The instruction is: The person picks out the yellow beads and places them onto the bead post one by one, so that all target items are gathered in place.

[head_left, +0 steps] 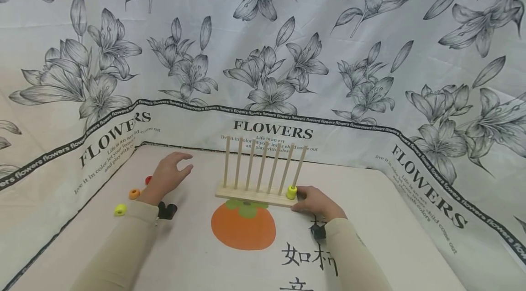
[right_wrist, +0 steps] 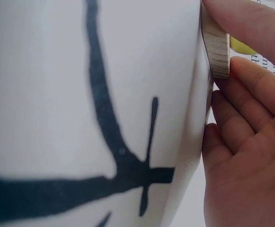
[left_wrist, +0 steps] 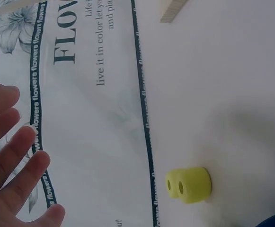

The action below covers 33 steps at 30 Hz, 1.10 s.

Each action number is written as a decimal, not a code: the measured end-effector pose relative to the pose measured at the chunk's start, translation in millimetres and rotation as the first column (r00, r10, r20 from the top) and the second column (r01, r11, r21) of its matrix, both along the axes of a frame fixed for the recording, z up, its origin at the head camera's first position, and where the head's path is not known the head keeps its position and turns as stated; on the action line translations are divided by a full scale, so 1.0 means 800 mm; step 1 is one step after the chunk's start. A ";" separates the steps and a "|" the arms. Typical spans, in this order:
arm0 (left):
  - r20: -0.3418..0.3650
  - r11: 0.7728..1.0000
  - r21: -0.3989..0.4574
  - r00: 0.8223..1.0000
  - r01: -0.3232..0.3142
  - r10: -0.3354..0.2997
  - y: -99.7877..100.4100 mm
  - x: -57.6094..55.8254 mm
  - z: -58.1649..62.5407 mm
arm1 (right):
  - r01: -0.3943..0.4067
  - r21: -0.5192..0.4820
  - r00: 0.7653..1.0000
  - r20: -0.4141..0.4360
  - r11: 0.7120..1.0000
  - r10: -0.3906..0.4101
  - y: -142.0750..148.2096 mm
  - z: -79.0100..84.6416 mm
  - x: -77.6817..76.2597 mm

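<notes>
- Head view: a white curtain point(head_left: 263, 76) with grey lilies and the word FLOWERS stands behind and beside a pale table point(head_left: 185, 254).
- The table's cloth bears an orange fruit print point(head_left: 243, 227) and black characters point(head_left: 297, 254), some partly covered by the right arm.
- At the table's far middle, a wooden rack point(head_left: 255, 195) stands upright, seven thin pegs point(head_left: 260, 167) rising in a row from its flat base.
- A yellow bead point(head_left: 291, 192) sits low on the rightmost peg, down by the base.
- The right hand point(head_left: 320, 203) grips the rack's right end, just beside that bead.
- The left hand point(head_left: 167, 177) is apart from the rack on its left, thumb and fingers parted.
- Near the left forearm lie a red bead point(head_left: 149, 180), partly hidden, an orange bead point(head_left: 134, 193) and a lime bead point(head_left: 120, 209).
- Left wrist view: the left hand's fingers are spread and relaxed; the lime bead, with two dark holes showing, lies well apart from them. A corner of the rack enters at the top.
- Right wrist view: the right hand's fingers curl about the rack's end; a sliver of yellow shows beyond.
</notes>
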State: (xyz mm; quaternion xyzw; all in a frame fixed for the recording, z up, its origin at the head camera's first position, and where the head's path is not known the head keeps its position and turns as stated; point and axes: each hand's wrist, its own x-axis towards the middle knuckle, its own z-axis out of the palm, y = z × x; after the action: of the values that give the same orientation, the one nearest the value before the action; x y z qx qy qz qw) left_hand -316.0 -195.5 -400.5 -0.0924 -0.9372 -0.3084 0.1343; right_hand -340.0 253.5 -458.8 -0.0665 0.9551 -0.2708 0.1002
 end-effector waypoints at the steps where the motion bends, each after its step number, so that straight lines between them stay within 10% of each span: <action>1: 0.008 1.000 0.000 1.000 -0.002 0.002 -0.002 -0.001 -0.001 | 0.001 -0.001 1.000 0.001 1.000 -0.001 0.000 0.000 0.000; 17: 0.132 0.999 -0.028 0.991 -0.026 0.030 -0.029 -0.015 -0.028 | 0.007 -0.007 1.000 0.008 1.000 -0.007 0.000 0.001 0.000; 33: 0.317 0.996 -0.078 0.946 -0.050 0.073 -0.048 -0.020 -0.047 | 0.002 0.005 1.000 0.001 1.000 -0.002 0.000 0.002 0.003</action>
State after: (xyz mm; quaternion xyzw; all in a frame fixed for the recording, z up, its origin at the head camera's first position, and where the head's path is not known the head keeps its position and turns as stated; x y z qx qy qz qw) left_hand -332.1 -234.1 -438.4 -0.0165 -0.9591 -0.2824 -0.0131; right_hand -338.0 253.2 -456.9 -0.0653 0.9557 -0.2687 0.1008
